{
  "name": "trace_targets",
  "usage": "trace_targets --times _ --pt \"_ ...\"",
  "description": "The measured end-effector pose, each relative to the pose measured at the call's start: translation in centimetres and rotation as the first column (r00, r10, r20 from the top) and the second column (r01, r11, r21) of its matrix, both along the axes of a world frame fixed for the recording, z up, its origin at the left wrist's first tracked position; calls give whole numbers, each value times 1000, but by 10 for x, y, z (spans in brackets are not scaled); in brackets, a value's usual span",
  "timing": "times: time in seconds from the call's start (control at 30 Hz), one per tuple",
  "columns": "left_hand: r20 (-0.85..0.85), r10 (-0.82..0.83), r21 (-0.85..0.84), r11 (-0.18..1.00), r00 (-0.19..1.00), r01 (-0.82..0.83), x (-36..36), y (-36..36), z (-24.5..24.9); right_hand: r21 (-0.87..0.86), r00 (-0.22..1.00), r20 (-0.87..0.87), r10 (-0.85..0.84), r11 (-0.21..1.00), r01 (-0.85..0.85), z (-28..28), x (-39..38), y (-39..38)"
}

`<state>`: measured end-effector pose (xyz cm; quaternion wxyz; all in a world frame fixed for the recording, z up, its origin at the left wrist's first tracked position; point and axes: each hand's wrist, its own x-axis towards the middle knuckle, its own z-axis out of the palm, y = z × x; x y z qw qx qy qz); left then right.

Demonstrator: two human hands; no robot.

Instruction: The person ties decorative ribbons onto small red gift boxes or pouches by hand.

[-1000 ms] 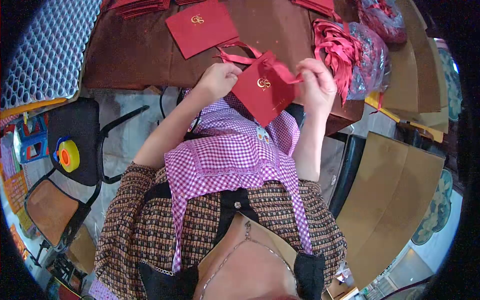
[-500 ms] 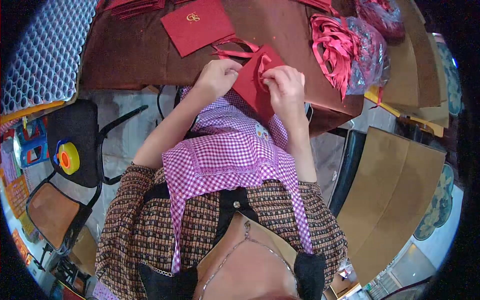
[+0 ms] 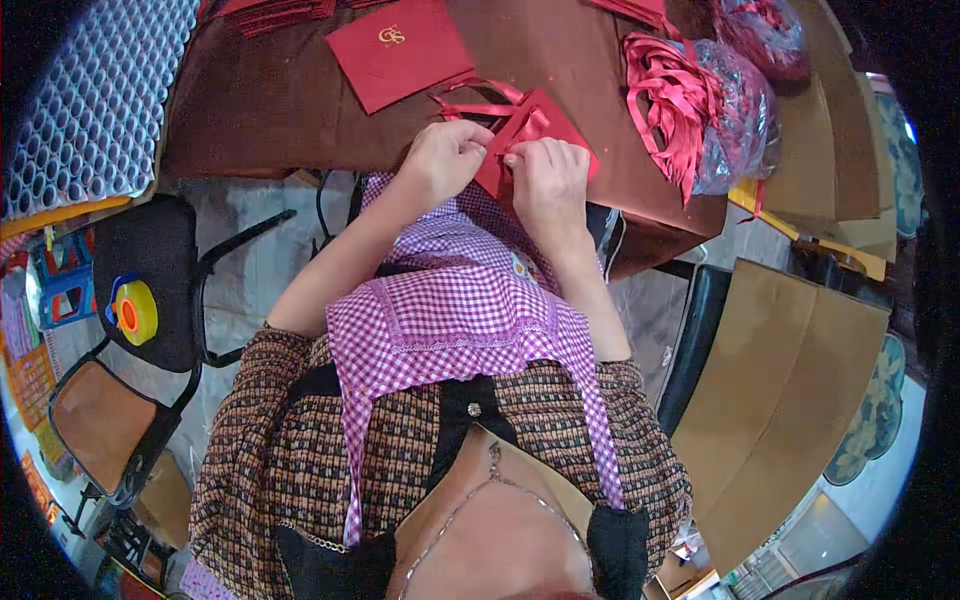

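Observation:
At the edge of the brown-covered table, a red bag-like piece [image 3: 570, 128] with red ribbon lies between my hands. My left hand [image 3: 445, 163] pinches at its left side, fingers closed. My right hand [image 3: 550, 185] lies over its lower part, fingertips pressed together on the ribbon. Both hands partly hide the piece. A loop of red ribbon [image 3: 485, 108] extends from its upper left. Beyond my left hand lies a flat red square with a gold emblem [image 3: 400, 52].
A heap of red ribbons [image 3: 672, 100] lies at the right of the brown tablecloth [image 3: 270, 110], beside plastic bags. Stacked red pieces [image 3: 285, 14] are at the far edge. Cardboard [image 3: 775, 390] stands at right; a chair [image 3: 150, 260] with yellow tape [image 3: 135, 312] is at left.
My right hand has moved left and slightly down, nearer my left hand. More of the red piece's right side shows, and its lower end no longer hangs toward my lap.

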<state>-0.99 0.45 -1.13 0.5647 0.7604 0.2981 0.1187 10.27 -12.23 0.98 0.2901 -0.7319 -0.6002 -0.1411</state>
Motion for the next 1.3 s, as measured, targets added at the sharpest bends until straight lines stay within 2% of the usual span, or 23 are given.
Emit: trace_targets --times 0.27,0.53,0.63,0.67,0.7,0.73,0.83,1.1,1.17,1.23,1.3 --pt "2 26 -39 999 1000 -26 -1 -5 12 -69 998 68 12 998 -8 9 -3 1" --pt "22 38 28 999 999 -39 1 -13 20 -101 995 91 -49 993 58 13 -12 1" --pt "-17 27 -46 999 1000 -27 2 -9 16 -94 997 -4 -72 993 72 13 -13 1" --pt "-17 25 -46 999 1000 -26 1 -9 16 -101 987 -142 -78 993 64 12 -8 0" --pt "51 34 -153 988 998 -26 -1 -8 16 -106 957 -278 -82 993 55 11 -5 -1" --pt "118 51 -259 966 992 -19 -2 -7 17 -146 943 -312 -113 987 70 18 -4 -2" --pt "114 52 -352 936 992 -9 -5 -5 24 -151 925 -355 -133 985 84 24 0 -6" --pt "160 52 -430 903 986 22 -6 -1 18 -147 950 -288 -120 986 80 25 7 -7" --pt "193 65 -450 893 979 30 -7 -1 17 -46 981 -165 -104 994 98 22 14 -8" --pt "230 81 -470 882 970 38 -8 0 17 -59 970 -61 -234 971 230 29 20 -13" --pt "261 90 -503 863 961 56 -8 1 17 73 964 -49 -263 961 266 34 30 -17"
